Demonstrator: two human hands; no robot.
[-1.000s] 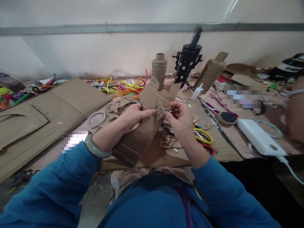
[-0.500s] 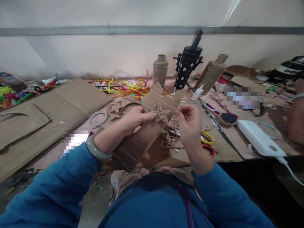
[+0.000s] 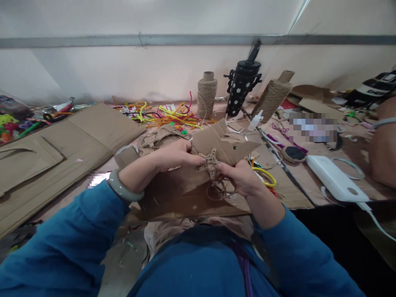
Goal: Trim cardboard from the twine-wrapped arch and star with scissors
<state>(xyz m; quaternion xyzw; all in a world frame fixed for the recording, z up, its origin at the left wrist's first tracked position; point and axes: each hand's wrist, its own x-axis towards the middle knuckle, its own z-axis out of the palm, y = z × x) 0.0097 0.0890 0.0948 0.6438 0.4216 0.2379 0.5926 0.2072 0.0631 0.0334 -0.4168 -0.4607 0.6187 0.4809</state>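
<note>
Right hand (image 3: 243,179) dropped from beside the twine star (image 3: 211,160) to just under it. Cardboard piece (image 3: 230,149) swung flatter, tip now pointing right. Left hand (image 3: 175,154) pinches star against the cardboard. Right hand is clenched on loose twine (image 3: 216,192) hanging below star. All held over counter (image 3: 305,175) edge. Twine spools (image 3: 206,93) stand well behind.

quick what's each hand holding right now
Left hand: closed, gripping the cardboard beside the twine star.
Right hand: closed, pinching the twine under the star.
</note>
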